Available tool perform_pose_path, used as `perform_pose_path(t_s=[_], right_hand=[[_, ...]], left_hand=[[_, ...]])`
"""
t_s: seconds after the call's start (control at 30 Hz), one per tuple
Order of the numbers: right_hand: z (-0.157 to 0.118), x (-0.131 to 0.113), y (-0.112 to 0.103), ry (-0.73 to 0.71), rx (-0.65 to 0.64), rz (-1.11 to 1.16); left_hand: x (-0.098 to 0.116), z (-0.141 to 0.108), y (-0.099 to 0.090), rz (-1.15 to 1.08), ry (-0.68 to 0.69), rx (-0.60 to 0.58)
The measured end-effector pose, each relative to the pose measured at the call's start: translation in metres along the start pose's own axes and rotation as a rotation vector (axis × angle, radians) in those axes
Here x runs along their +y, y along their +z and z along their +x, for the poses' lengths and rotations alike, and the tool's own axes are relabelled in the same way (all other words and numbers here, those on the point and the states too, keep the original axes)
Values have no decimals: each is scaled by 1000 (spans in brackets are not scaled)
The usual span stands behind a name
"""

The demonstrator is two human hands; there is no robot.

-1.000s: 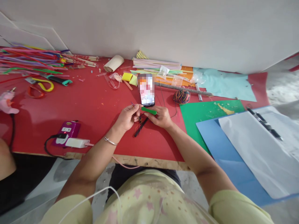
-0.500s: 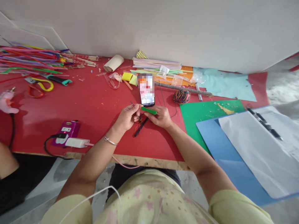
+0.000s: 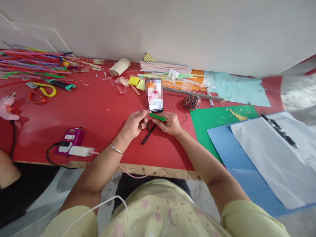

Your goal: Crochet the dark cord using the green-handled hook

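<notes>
My right hand [image 3: 171, 123] pinches a flat green strip [image 3: 157, 117], which looks like a craft stick. Close by on the left, my left hand [image 3: 135, 123] has its thumb and fingertips closed on a thin strand of yarn [image 3: 140, 110], whose end pokes up past the fingers. Under the hands a black pen-like stick [image 3: 148, 135] lies on the red tabletop, with loose coloured yarn around its upper end. Just beyond my fingers stands a lit phone [image 3: 155, 103]. A multicoloured yarn ball [image 3: 192, 102] rests right of the phone.
Pipe cleaners [image 3: 32, 62] and scissors [image 3: 41, 89] lie at the left, near a pink glue gun [image 3: 8, 108]. A purple power strip [image 3: 71, 140] sits near the front edge. Paper straws [image 3: 165, 67], a grey rod [image 3: 197, 94] and a blue folder [image 3: 237, 171] lie behind and right.
</notes>
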State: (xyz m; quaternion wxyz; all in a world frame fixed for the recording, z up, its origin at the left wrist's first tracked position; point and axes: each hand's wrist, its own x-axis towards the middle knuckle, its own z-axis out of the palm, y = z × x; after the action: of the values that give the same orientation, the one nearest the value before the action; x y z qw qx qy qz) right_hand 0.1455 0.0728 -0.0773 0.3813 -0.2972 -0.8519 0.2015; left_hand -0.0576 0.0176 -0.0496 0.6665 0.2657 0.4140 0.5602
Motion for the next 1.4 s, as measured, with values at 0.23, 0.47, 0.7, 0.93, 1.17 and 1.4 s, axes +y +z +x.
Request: perform_pose_path(t_s=[0.23,0.47,0.7,0.93,1.17,1.4], right_hand=[[0,0,0,-8,-3,1],[0,1,0,1,-4,11],[-1,2,1,35,34,83],[-1,1,1,38,29,83],[-1,0,-1,52,34,127],[6,-14,-1,227,23,447]], left_hand=[[0,0,0,8,-5,1],[-1,0,0,7,0,-5],[-1,0,-1,10,-2,-6],[-1,0,0,13,-3,-3],[-1,0,0,15,-4,-5],[-1,-1,3,18,12,0]])
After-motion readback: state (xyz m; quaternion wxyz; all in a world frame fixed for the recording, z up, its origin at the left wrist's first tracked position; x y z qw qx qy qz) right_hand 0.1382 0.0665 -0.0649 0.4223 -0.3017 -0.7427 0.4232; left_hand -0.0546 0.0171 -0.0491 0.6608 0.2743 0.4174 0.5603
